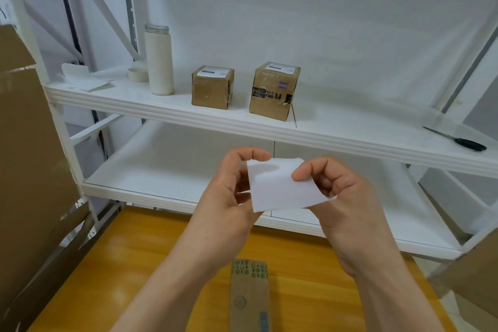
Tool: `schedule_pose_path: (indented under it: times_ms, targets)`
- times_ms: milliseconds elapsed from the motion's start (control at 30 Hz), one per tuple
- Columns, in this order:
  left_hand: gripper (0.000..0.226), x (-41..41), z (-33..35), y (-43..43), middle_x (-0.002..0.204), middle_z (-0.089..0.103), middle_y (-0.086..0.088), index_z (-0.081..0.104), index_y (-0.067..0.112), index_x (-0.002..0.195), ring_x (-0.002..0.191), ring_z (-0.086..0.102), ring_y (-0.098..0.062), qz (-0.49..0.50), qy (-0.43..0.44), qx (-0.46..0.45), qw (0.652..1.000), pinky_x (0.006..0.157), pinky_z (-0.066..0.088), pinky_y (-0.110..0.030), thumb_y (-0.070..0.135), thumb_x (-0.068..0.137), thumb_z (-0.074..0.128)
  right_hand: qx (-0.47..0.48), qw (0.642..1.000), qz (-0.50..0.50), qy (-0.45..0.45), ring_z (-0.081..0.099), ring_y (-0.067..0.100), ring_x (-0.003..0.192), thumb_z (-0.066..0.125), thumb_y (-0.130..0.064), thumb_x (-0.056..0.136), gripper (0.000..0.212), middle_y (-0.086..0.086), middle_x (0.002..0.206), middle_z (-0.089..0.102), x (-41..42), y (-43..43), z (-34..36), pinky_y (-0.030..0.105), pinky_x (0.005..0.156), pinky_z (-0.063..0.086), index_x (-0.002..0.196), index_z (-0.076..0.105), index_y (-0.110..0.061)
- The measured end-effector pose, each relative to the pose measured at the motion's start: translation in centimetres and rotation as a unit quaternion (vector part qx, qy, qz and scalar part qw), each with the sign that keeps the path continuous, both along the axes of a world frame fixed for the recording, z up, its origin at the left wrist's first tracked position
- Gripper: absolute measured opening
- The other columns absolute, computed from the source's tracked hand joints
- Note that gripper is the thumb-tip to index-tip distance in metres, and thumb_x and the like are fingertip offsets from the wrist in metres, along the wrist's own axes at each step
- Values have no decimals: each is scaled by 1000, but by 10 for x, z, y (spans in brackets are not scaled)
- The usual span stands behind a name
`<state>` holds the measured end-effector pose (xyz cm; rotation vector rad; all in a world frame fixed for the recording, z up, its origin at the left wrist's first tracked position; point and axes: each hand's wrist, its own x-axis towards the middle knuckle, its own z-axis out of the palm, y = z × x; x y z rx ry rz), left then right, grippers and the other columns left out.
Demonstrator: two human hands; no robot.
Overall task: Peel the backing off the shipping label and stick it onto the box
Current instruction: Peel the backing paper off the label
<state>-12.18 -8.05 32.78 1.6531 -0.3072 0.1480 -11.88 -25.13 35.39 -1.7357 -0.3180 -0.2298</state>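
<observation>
I hold a white shipping label [280,187] in front of me, blank side toward the camera, above a yellow wooden table [151,256]. My left hand [231,191] pinches its left edge near the top corner. My right hand [331,186] pinches its right side, thumb on the face. A narrow brown cardboard box [249,296] with green print lies on the table below my wrists. Two small brown boxes, one [211,87] left and one [273,91] right, stand on the upper shelf, each with a label on top.
A white metal shelf unit [269,124] fills the view. On its upper shelf are a white flask [159,60], a tape roll [137,74], loose white papers [83,79] and black-handled scissors [463,141] at the right. Large cardboard sheets [29,156] lean at the left.
</observation>
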Motion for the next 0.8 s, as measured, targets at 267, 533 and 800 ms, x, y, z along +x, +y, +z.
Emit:
schedule_pose_path:
  times_ms: [267, 533, 800]
  targets:
    - [21, 2, 2, -3, 100, 71, 2, 68, 34, 99, 94, 67, -19, 5, -6, -42, 999, 84, 58, -41, 15, 90, 70, -3, 1000, 9, 3, 69, 8, 83, 70, 1, 84, 31, -5, 87, 76, -1, 4, 1, 23, 74, 56, 81, 70, -29]
    - [22, 1, 5, -7, 106, 77, 8, 69, 28, 114, 104, 71, -9, 0, -16, -88, 996, 93, 54, -32, 19, 94, 63, -11, 1000, 10, 9, 74, 11, 92, 69, 0, 87, 33, -5, 97, 79, -3, 3, 0, 29, 81, 57, 107, 64, -26]
    - [30, 3, -4, -6, 103, 78, 1, 69, 24, 112, 99, 73, -16, -23, 8, -107, 994, 85, 55, -32, 27, 82, 70, -33, 999, 25, 11, 69, 6, 107, 72, -4, 85, 51, -11, 112, 74, -1, 2, -5, 30, 88, 58, 121, 59, -38]
